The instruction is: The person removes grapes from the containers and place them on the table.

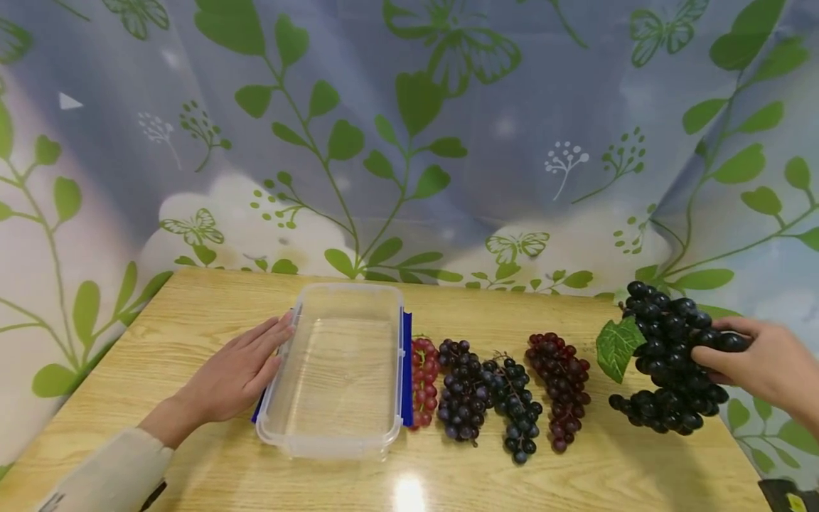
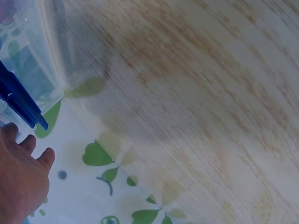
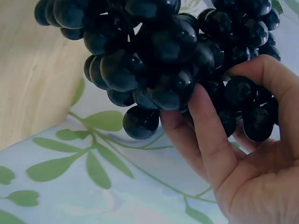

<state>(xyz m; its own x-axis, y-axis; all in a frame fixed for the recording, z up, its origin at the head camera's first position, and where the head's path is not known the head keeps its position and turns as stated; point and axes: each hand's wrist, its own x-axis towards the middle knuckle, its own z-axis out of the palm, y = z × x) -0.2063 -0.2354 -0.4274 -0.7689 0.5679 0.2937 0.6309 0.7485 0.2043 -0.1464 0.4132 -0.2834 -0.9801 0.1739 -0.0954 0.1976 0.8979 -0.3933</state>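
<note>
A big bunch of black grapes (image 1: 672, 355) with a green leaf (image 1: 619, 348) is gripped by my right hand (image 1: 761, 363), over the table's right end. In the right wrist view, thumb and fingers curl into the dark grapes (image 3: 168, 42). My left hand (image 1: 239, 366) rests with straight fingers against the left side of a clear plastic container (image 1: 339, 444). Blue latch flaps (image 1: 407, 370) hang at the container's sides, and no lid covers it. In the left wrist view, the fingers of the left hand (image 2: 23, 177) lie just below a blue flap (image 2: 21, 98).
Right of the container lie a red bunch (image 1: 424, 384), a dark purple bunch (image 1: 462, 391), a blue-black bunch (image 1: 515, 409) and a dark red bunch (image 1: 560, 387). They lie on a wooden table (image 1: 217, 469). A leaf-patterned cloth (image 1: 358, 142) hangs behind the table.
</note>
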